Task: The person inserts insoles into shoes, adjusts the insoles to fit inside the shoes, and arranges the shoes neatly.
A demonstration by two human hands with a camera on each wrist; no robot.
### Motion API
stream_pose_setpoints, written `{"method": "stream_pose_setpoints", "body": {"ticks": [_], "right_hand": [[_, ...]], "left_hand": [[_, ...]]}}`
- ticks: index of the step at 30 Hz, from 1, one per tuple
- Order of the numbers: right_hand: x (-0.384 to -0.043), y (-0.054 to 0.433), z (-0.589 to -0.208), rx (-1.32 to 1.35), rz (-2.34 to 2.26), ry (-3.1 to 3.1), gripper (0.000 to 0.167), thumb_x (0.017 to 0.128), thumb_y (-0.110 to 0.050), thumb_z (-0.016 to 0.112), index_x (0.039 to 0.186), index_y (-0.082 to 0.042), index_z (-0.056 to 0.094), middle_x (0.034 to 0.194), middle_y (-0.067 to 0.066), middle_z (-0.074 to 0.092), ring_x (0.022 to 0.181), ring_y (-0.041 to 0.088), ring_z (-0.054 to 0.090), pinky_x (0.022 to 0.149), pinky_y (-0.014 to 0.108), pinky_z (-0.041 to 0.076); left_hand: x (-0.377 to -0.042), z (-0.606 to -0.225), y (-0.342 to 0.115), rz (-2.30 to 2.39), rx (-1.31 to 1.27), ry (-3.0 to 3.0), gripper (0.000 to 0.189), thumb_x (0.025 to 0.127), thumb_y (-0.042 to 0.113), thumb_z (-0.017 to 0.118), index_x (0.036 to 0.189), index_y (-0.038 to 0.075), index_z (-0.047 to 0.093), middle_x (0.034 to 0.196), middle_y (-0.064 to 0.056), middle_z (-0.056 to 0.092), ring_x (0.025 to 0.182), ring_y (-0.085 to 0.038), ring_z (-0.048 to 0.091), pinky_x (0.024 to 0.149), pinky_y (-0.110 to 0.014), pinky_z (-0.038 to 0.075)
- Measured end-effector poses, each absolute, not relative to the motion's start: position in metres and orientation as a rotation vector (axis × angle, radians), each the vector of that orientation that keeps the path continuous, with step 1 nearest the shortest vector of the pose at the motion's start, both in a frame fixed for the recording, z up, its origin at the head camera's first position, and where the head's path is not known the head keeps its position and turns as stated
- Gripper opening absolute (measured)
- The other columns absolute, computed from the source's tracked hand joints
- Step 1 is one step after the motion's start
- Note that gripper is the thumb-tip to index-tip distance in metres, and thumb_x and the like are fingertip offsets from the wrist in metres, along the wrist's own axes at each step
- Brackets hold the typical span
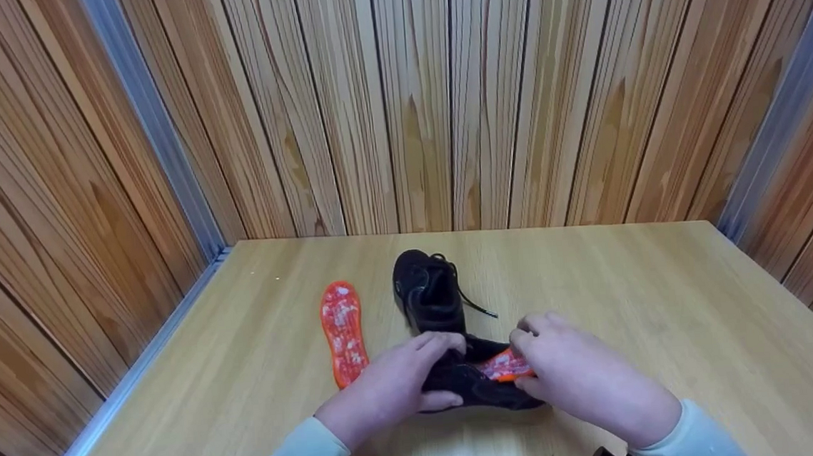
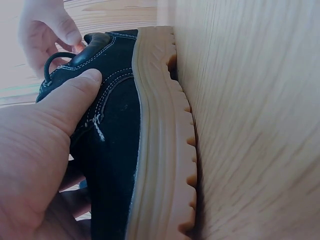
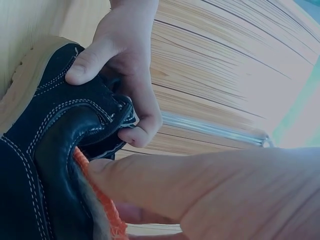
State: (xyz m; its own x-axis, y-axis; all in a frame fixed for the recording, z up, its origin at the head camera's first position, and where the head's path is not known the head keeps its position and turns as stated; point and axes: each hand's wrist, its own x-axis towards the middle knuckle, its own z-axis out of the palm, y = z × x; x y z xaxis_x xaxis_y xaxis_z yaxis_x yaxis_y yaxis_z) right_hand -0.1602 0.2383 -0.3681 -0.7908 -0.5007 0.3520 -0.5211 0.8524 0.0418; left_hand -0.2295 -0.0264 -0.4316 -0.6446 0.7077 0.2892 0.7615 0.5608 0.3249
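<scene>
The work in hand was at the mouth of the near shoe (image 1: 486, 393), where a red insole (image 1: 505, 365) lay partly inside. The shoe stood upright on the table (image 1: 677, 309), its ridged tan sole (image 2: 162, 140) down and its heel end toward the right hand (image 1: 573, 363). The left hand (image 1: 402, 373) gripped the front half, its thumb pressed on the near side of the upper and its fingers over the lace end, which seemed to steady the shoe. The right hand pinched the insole at the heel end, the thumb against its orange edge just inside the collar (image 3: 62, 155); the fingers were mostly hidden behind that thumb, so how far round the edge they reached was hard to say. Nor could one tell from this moment alone whether the insole was on its way in or out.

Either way, the next move seemed to call for a firm left hold on the shoe, and for the right hand to slide the insole along the length of the shoe without its edge catching or folding at the collar.

The second insole (image 1: 344, 329) lay flat on the table to the left, its lower end close by the left wrist. The far shoe (image 1: 438, 315) stood just beyond the near one, its lace trailing to the right, with neither hand on it.
</scene>
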Motion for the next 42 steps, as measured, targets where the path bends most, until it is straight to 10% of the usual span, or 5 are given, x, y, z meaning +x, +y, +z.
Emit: {"method": "stream_pose_setpoints", "body": {"ticks": [18,42], "right_hand": [[-0.1605,0.2345,-0.3702,0.797,0.025,-2.591,0.021,0.075,-0.005,0.095,0.08,-0.01,0.075,0.094,0.004,0.072,0.082,0.022,0.055,0.066,0.035,0.057],[-0.1639,0.2324,-0.3743,0.82,0.037,-2.571,0.023,0.077,-0.007,0.095,0.09,-0.008,0.076,0.096,0.005,0.07,0.082,0.023,0.056,0.069,0.037,0.058]], "left_hand": [[-0.2289,-0.431,-0.027,-0.635,-1.253,-2.668,0.059,0.097,0.048,0.082,0.146,0.029,0.056,0.148,0.007,0.066,0.133,-0.015,0.068,0.112,-0.04,0.058],[-0.2288,-0.4303,-0.0268,-0.654,-1.252,-2.676,0.058,0.097,0.049,0.082,0.146,0.03,0.056,0.149,0.007,0.065,0.133,-0.015,0.067,0.111,-0.041,0.058]]}}
